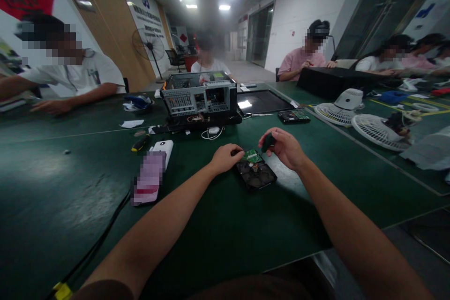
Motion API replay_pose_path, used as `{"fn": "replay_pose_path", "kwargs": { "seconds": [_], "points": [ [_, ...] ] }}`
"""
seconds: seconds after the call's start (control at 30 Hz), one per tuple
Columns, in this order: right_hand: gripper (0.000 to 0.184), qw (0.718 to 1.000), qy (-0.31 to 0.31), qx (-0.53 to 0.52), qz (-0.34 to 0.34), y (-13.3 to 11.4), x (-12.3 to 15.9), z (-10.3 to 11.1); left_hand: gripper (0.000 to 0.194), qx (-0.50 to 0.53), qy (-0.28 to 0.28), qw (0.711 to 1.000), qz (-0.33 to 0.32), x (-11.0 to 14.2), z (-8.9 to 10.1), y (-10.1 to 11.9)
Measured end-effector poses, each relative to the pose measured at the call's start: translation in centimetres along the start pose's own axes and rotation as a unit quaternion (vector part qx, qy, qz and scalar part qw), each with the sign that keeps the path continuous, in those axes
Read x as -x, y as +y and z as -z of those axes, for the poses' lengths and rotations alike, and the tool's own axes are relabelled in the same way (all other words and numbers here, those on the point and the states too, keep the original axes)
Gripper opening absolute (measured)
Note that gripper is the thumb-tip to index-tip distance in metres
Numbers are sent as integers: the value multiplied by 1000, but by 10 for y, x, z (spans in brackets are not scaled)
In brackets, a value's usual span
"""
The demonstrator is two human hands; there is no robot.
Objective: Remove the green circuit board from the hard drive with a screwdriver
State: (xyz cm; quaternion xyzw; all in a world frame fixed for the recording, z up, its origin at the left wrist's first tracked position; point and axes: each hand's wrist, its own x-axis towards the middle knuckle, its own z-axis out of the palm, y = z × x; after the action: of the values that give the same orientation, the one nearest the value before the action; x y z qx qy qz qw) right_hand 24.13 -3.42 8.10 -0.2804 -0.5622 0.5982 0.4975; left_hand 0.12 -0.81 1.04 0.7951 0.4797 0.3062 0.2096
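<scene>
A hard drive (258, 176) lies on the green table before me, its green circuit board (251, 155) facing up at the far end. My left hand (228, 157) is closed at the drive's far left edge, fingers and thumb curled against it. Above the drive's far right corner, my right hand (286, 146) grips a screwdriver by its dark handle (268, 142). The screwdriver points down toward the circuit board; whether its tip touches a screw is too small to tell.
An opened computer case (200, 101) stands behind the drive, with a black panel (265, 102) and a second hard drive (294, 116) to its right. A phone (153, 176) and a yellow-black screwdriver (140, 143) lie left. Fan parts (378, 131) sit right. Several people sit around.
</scene>
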Motion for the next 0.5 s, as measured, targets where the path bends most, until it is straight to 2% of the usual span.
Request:
{"fn": "replay_pose_path", "kwargs": {
  "seconds": [0.1,0.3,0.5],
  "points": [
    [22,1000,-1,-23,-6,0,0,-1,28,4,3,1000,-7,1,0,0],
    [27,1000,-8,15,7,-2,1,0,27,6,10,1000,-10,0,-1,0],
    [17,999,-21,28,-4,-3,2,-1,28,1,3,1000,-4,0,0,1]
  ]
}}
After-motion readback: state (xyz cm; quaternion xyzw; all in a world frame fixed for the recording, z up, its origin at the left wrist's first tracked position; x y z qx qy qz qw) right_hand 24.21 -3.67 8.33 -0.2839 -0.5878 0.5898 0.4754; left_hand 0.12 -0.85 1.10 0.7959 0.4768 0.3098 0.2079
